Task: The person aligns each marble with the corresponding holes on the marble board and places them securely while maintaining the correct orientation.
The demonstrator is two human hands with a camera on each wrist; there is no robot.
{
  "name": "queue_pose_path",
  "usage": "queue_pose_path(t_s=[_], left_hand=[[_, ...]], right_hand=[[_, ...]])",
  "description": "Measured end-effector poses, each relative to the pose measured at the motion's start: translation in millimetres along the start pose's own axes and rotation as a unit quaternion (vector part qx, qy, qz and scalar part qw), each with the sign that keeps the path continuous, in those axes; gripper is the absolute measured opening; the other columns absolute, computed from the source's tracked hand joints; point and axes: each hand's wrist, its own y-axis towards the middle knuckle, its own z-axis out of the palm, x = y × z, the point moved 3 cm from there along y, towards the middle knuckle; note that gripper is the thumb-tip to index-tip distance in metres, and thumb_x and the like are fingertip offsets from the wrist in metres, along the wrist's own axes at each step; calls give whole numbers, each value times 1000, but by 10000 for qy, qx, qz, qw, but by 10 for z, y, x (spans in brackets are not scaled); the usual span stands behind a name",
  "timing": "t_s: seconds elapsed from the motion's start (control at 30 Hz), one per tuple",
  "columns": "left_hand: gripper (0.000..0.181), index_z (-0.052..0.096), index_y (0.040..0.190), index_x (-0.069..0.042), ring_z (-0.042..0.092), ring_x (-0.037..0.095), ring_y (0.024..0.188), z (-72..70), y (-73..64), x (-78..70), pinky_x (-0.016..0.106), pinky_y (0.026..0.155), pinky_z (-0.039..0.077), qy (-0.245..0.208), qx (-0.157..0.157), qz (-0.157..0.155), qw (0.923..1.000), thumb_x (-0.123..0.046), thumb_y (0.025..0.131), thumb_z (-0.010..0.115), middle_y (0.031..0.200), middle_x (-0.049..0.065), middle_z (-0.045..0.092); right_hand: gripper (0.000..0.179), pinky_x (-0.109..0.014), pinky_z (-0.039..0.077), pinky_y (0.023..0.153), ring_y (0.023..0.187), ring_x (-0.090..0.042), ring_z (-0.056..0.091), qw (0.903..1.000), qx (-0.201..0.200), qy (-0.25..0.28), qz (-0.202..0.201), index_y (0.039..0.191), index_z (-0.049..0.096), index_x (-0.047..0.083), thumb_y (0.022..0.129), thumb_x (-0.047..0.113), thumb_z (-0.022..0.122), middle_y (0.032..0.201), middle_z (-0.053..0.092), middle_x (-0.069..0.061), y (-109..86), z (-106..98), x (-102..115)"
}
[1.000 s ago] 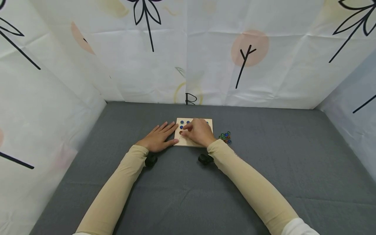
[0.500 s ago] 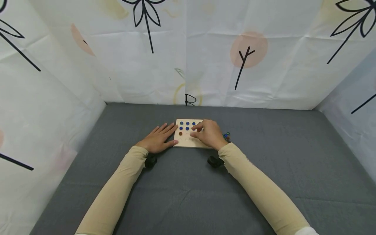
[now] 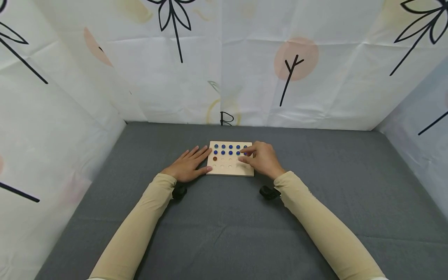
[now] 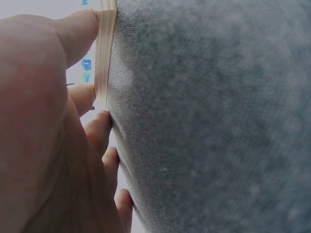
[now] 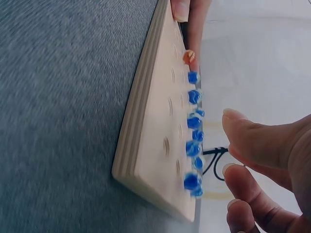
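Note:
A pale wooden board (image 3: 231,173) with rows of round hollows lies on the grey cloth. Blue marbles (image 3: 230,153) fill its two far rows, and one orange-brown marble (image 3: 215,158) sits at the left of the third row. My left hand (image 3: 187,165) lies flat with spread fingers, thumb and fingertips touching the board's left edge. Over the board's right edge hovers my right hand (image 3: 265,158), fingers loosely bent. In the right wrist view its thumb (image 5: 260,141) and fingers are apart, with no marble between them.
Grey cloth (image 3: 325,186) covers the table. White printed fabric (image 3: 168,85) rises behind it and at both sides. Black wrist cameras (image 3: 179,191) hang beneath both wrists. The loose marbles seen earlier right of the board are hidden by the right hand.
My right hand has moved rightward across the board, from near the orange-brown marble to the right edge, uncovering more blue marbles and covering the loose ones. The left hand has stayed put.

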Motion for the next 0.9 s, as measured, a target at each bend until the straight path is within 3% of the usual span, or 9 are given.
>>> queue_pose_path(t_s=[0.23, 0.67, 0.9], left_hand=[[75, 12, 165, -23, 2, 31, 156, -28, -16, -20, 54, 124, 0, -37, 39, -5, 10000, -56, 106, 44, 170, 5, 9], [75, 11, 165, -22, 1, 31, 156, -56, -35, -56, 53, 124, -2, -58, 76, -78, 9999, -55, 106, 43, 170, 5, 8], [74, 11, 165, -22, 1, 31, 156, -47, -34, -54, 53, 124, -2, -56, 79, -85, 9999, -55, 106, 43, 170, 5, 9]], right_hand=[[25, -33, 45, 61, 74, -22, 58, 10000, -73, 40, 41, 108, 81, 6, 89, 21, 82, 86, 67, -6, -41, -93, -59], [26, -33, 45, 56, 70, -20, 55, 9998, -155, 5, 104, 110, 80, 3, 88, 16, 83, 87, 66, -8, -182, -298, -241], [26, -33, 45, 60, 74, -22, 56, 9996, -174, -27, 214, 111, 80, 4, 87, 16, 83, 87, 67, -7, -287, -351, -345]])
